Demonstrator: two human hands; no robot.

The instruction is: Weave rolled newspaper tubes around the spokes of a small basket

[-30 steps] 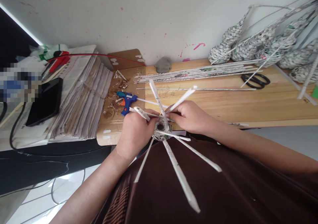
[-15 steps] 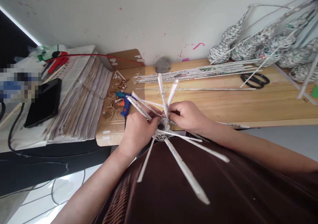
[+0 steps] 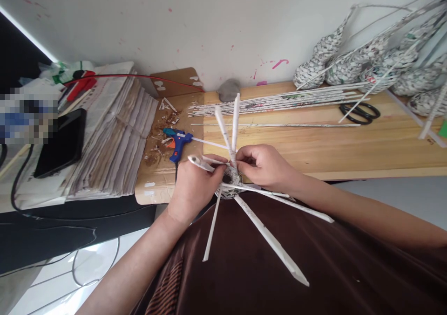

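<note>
Head view: left hand (image 3: 199, 184) and right hand (image 3: 267, 168) pinching at the far rim of the woven newspaper vessel (image 3: 228, 193), near the tabletop (image 3: 349, 152) edge, mid-weave it seems, next turn wanting steady tension.

Your woven piece (image 3: 227, 194) is sitting in front and to the right of the glue gun (image 3: 180, 142); newspapers (image 3: 115, 128) are lying stacked to its left, paper sticks (image 3: 272, 102) behind and right, scissors (image 3: 363, 114) well right.
</note>
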